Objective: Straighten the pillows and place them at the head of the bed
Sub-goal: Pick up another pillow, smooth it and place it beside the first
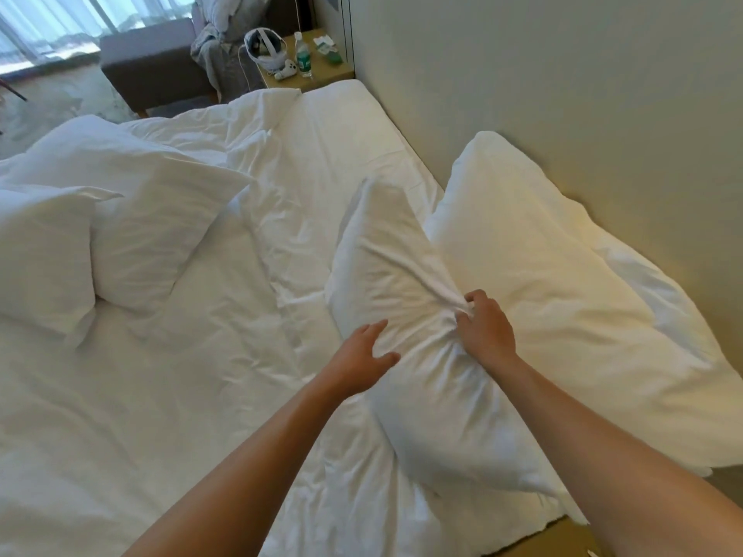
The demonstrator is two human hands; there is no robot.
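Head view: right hand [484,327] fingers pinch a bunched fold of the near pillow [406,323], closed tight on its cover. Left hand [362,363] lies spread and open against that pillow's left side, gripping nothing. It lies on the bed [181,396], touching a second pillow [563,307] against the wall [563,94]. Two more pillows [132,219] sit well apart at left.

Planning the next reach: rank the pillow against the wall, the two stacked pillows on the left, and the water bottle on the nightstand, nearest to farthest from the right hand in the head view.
1. Pillow against the wall: just right of the right hand, beside the pillow in its grip.
2. Stacked pillows: across the bed, far left.
3. Water bottle: on the nightstand, top of the view.
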